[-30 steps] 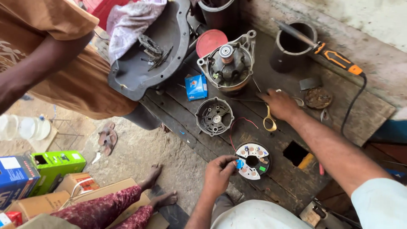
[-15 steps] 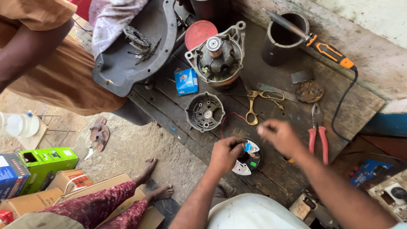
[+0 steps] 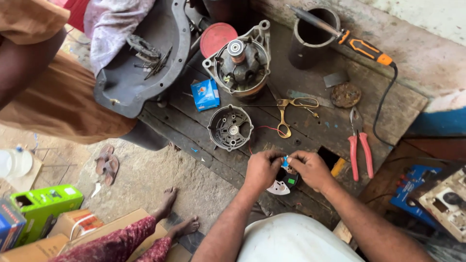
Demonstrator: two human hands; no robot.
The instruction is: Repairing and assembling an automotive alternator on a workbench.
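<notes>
While both hands meet at the near edge of the wooden bench (image 3: 310, 121), they pinch one small round part.

Left hand (image 3: 262, 169) and right hand (image 3: 310, 169) each have their grip closed on the round white circuit plate (image 3: 282, 182); yellow-handled scissors (image 3: 286, 114) and red pliers (image 3: 359, 148) lie nearby.

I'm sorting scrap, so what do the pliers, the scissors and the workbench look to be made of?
Pliers: dull grey metal head, and handles in a smooth red coating, probably plastic or rubber. Scissors: yellowish, brass-coloured metal all over, likely plated. Workbench: dark, worn wooden planks, with seams and stains showing.
</notes>
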